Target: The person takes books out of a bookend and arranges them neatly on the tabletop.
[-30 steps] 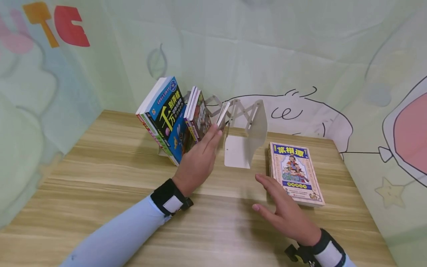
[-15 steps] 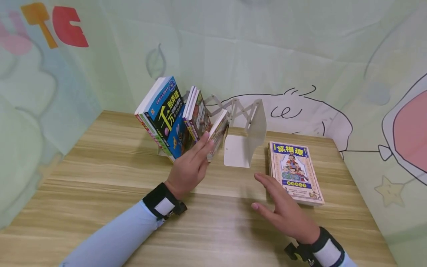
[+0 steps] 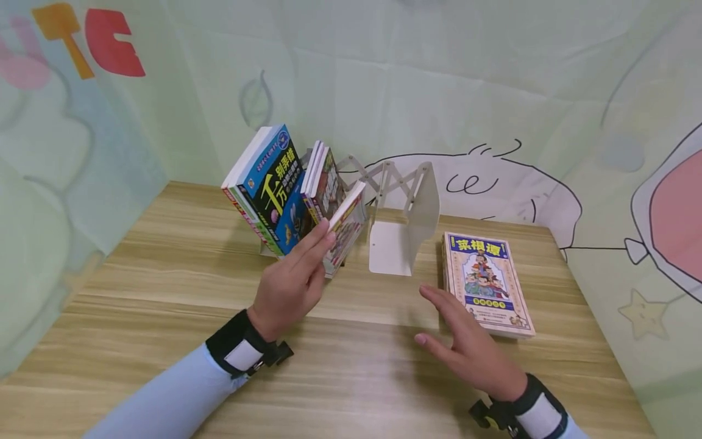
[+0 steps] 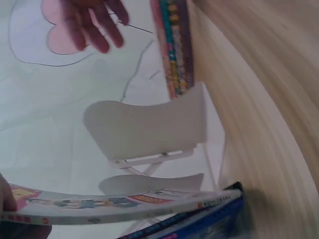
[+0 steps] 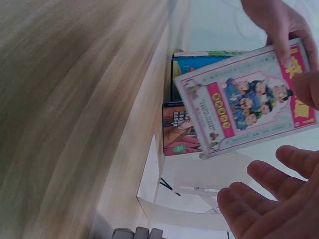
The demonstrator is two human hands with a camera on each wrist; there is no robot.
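Observation:
My left hand [image 3: 287, 286] pinches a thin book [image 5: 249, 99] by its upper part, the thumb on the cover. The cover is pale with a red title band and cartoon figures. In the head view this book is tilted, its pale edge facing up, in front of several smaller standing books [image 3: 329, 189]. Left of those, larger books with a blue-and-black cover [image 3: 280, 189] lean in the rack. My right hand [image 3: 474, 350] is held with fingers spread and nothing in it, close to the near left corner of a flat book pile [image 3: 485, 286].
An expandable white metal book rack [image 3: 425, 207] stands along the back wall, its right end panel upright beside a bare base plate [image 3: 389, 247]. Wood-grain tabletop [image 3: 351, 378] extends in front. Printed fabric walls [image 3: 351, 79] enclose the table at the back and sides.
My left hand has moved left and back toward me, bringing the thin book away from the rack's right part. The right hand has stayed almost still.

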